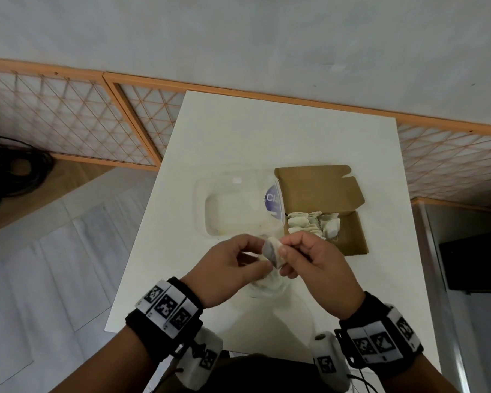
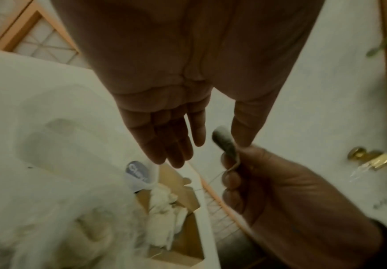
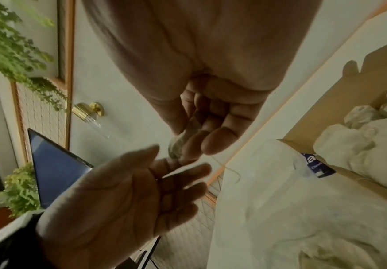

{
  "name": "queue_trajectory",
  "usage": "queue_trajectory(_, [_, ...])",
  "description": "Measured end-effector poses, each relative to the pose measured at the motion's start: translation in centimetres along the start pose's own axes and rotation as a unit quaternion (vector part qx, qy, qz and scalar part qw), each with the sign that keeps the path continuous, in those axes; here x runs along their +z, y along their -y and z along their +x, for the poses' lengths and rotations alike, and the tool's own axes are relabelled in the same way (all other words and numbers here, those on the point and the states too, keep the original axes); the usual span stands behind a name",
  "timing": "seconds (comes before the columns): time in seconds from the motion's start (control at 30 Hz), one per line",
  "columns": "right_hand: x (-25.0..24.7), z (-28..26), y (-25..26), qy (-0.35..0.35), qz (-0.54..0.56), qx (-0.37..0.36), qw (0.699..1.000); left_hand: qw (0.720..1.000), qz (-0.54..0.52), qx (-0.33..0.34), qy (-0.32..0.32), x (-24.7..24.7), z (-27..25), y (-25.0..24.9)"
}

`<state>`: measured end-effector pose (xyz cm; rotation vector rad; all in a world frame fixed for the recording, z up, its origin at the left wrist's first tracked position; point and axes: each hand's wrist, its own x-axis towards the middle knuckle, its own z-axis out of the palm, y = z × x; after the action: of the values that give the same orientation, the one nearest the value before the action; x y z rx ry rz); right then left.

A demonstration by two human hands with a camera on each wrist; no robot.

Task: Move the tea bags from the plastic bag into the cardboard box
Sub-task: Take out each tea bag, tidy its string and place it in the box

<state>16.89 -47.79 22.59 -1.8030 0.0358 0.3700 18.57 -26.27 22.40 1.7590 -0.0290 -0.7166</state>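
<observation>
pinching a tea bag [image 1: 273, 252] in right hand [image 1: 315, 268], left hand [image 1: 227, 268] beside

Two bare hands meet fingertip to fingertip in front of the person's body.

Both forearms reach forward, each wrist wrapped in a black band with black-and-white square markers. The right hand [image 1: 313, 262] has its fingers curled inward, thumb and fingertips closed in a pinching grip on a tea bag [image 1: 273, 253]. The left hand [image 1: 231, 269] sits just beside it, palm turned toward the right hand, fingers relaxed and nearly straight, its fingertips close to the pinched item.
</observation>
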Motion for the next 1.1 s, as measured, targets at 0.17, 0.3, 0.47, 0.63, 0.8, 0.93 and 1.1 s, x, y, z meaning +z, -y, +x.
queue_trajectory(0.17, [0.0, -0.4, 0.8, 0.019, 0.028, -0.015, 0.999, 0.994, -0.091, 0.058, -0.02, -0.1, 0.2, -1.6])
queue_trajectory(0.3, [-0.2, -0.5, 0.8, 0.02, 0.058, -0.007, 0.998, 0.997, -0.053, 0.056, -0.015, -0.4, 0.3, -1.2])
queue_trajectory(0.47, [-0.3, -0.1, 1.4, -0.001, 0.049, -0.002, 0.999, 0.997, -0.068, 0.032, 0.009, -0.4, -0.4, -1.2])
queue_trajectory(0.63, [0.3, 0.4, 2.6, -0.014, 0.056, -0.019, 0.998, 0.997, -0.055, 0.05, -0.006, -0.2, -0.3, -1.0])
queue_trajectory(0.8, [0.1, 1.2, 2.5, -0.056, 0.06, -0.004, 0.997, 0.995, -0.079, 0.054, -0.029, -0.9, -0.5, -0.9])
queue_trajectory(0.93, [0.4, 2.8, -0.4, -0.046, -0.051, 0.039, 0.997, 0.993, -0.091, 0.051, -0.05, -1.7, -0.9, -0.5])
queue_trajectory(1.1, [1.8, 5.3, -5.5, 0.003, -0.254, 0.09, 0.963, 0.99, -0.105, 0.027, -0.088, -2.5, -1.9, 0.4])
